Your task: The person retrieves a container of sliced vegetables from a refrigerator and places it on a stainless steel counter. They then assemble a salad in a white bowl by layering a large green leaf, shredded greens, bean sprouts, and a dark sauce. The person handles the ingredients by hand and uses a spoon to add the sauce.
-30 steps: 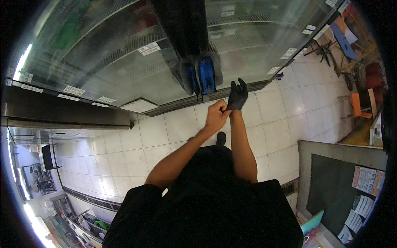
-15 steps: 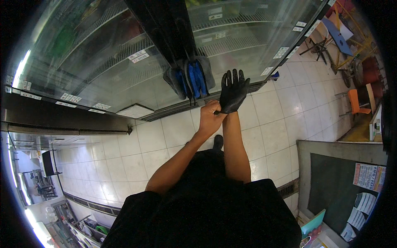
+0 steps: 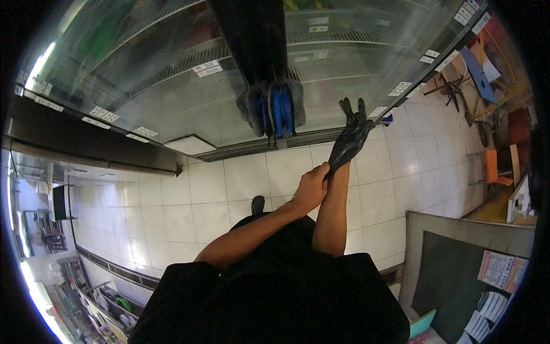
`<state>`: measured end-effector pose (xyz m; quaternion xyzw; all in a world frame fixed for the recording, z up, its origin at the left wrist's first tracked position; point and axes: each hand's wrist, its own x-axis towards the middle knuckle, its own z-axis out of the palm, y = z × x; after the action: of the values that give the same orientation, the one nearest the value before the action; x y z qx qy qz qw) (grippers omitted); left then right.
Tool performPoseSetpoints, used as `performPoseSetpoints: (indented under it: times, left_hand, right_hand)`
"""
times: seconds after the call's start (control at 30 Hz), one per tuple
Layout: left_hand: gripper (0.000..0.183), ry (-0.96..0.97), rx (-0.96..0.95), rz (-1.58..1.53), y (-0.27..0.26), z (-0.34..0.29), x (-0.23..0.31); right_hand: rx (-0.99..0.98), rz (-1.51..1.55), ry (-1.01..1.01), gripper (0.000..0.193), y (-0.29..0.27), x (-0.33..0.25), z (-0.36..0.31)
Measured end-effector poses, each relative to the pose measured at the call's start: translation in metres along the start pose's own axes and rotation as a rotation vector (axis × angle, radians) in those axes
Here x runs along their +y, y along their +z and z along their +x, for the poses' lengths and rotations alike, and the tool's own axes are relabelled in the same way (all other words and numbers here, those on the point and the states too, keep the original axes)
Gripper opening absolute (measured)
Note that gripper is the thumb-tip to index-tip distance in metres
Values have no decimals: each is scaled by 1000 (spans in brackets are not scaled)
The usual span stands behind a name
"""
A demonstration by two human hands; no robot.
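My right hand (image 3: 354,135) wears a black glove (image 3: 341,153) and is raised in front of the glass doors. Its fingers are stretched out, some apart and some overlapping, and it holds nothing. Bare and closed, my left hand (image 3: 311,188) pinches the glove's cuff at my right wrist. Bare skin shows on the right forearm below the cuff. To the left of the gloved hand, blue-and-grey padded pieces (image 3: 281,112) hang side by side at the middle of the doors, apart from both hands.
Wire shelves (image 3: 349,37) show behind the glass doors (image 3: 212,117). Pale floor tiles (image 3: 246,178) lie below. A grey-framed dark board (image 3: 444,275) with papers stands at lower right; an orange chair (image 3: 492,166) and a blue panel (image 3: 478,74) are beyond. Metal shelving (image 3: 86,292) is at lower left.
Both hands have shifted right and slightly nearer to me. The gloved hand has turned from a flat spread to a sideways tilt. My left hand still grips the cuff; the view has shifted.
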<state>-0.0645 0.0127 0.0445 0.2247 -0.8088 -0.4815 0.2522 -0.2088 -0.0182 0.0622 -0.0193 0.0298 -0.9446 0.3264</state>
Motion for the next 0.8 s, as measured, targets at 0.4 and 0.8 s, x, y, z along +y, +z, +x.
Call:
performPoseSetpoints:
  times: [0.4,0.8]
  left_hand:
    - [22,502,36,499,-12,35,20]
    - [29,365,31,385,-32,6,-18]
  right_hand:
    - [31,-238,93,71,-1,16,-70]
    - [-3,362,53,69,-13,-11,13]
